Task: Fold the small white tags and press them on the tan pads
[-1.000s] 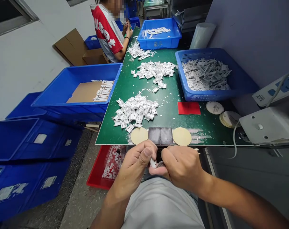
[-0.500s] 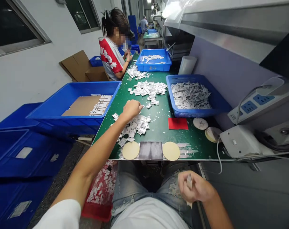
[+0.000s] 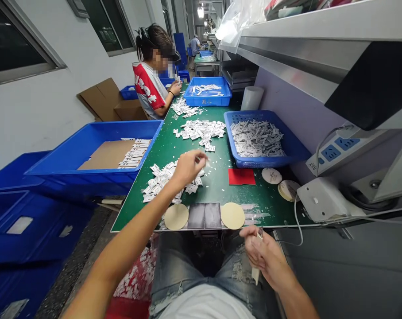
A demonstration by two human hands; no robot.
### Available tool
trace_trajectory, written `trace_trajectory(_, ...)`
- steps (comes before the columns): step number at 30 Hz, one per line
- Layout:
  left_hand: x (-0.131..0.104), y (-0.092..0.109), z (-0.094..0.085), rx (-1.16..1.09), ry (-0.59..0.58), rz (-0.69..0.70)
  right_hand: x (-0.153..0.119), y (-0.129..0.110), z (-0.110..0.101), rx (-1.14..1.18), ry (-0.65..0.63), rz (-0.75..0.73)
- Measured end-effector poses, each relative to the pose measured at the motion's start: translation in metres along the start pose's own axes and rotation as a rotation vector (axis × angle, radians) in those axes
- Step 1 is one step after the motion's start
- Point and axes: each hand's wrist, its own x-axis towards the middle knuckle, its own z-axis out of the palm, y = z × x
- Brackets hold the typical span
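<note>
So the left hand (image 3: 190, 167) is hovering around the middle of the frame, just past the near pile of white pieces (image 3: 157, 179), fingers curling in narrow; there's a pale blur at the tips, so I can't tell if it's gripping anything. The right hand (image 3: 265, 254), lower right, is holding a slim pale tool (image 3: 255, 275). Right of center, a blue basket (image 3: 295, 150) is holding a big heap of white pieces, and up top center a blue tray (image 3: 207, 101) is holding white strips. Over on the left, a big bin (image 3: 84, 173) is holding cardboard (image 3: 103, 155) with white pieces lining up beside it. Bottom left of center, a red bin (image 3: 124, 309) is holding white bits.
</note>
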Motion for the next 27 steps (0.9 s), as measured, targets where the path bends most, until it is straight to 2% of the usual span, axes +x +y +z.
trace_trajectory(1,-0.028,0.008,-0.003,-0.056,-0.035,0.055,0.006,-0.002,0.01,-0.057,0.035,-0.029)
trace_trajectory(3,-0.085,0.019,-0.007,-0.305,-0.165,0.177,0.016,-0.005,0.035,-0.208,0.039,-0.09)
trace_trajectory(5,-0.136,0.02,-0.009,-0.436,-0.202,0.145,0.024,-0.007,0.061,-0.399,-0.046,-0.15)
trace_trajectory(7,-0.174,0.01,-0.011,-0.516,-0.16,0.05,0.029,-0.006,0.086,-0.571,-0.161,-0.222)
trace_trajectory(9,-0.201,-0.007,-0.013,-0.52,-0.061,-0.067,0.032,-0.001,0.107,-0.686,-0.222,-0.29)
trace_trajectory(11,-0.219,-0.027,-0.015,-0.452,-0.019,-0.119,0.034,0.007,0.123,-0.746,-0.214,-0.346)
trace_trajectory(14,-0.24,-0.05,-0.014,-0.309,-0.048,-0.05,0.035,0.023,0.141,-0.807,-0.209,-0.424)
trace_trajectory(18,-0.264,-0.063,0.001,-0.216,0.076,0.011,0.034,0.04,0.159,-0.823,-0.222,-0.428)
trace_trajectory(20,-0.276,-0.078,0.007,-0.202,0.145,-0.099,0.031,0.043,0.163,-0.798,-0.217,-0.41)
trace_trajectory(22,-0.29,-0.106,0.003,-0.127,0.266,-0.35,0.027,0.04,0.162,-0.767,-0.21,-0.399)
trace_trajectory(24,-0.304,-0.144,-0.008,0.024,0.354,-0.654,0.025,0.032,0.156,-0.735,-0.21,-0.349)
trace_trajectory(25,-0.311,-0.164,-0.016,0.107,0.258,-0.758,0.025,0.028,0.151,-0.719,-0.211,-0.304)
trace_trajectory(26,-0.316,-0.181,-0.024,0.143,0.079,-0.828,0.026,0.024,0.146,-0.697,-0.205,-0.254)
trace_trajectory(27,-0.32,-0.193,-0.032,0.206,-0.03,-0.912,0.027,0.022,0.141,-0.667,-0.195,-0.205)
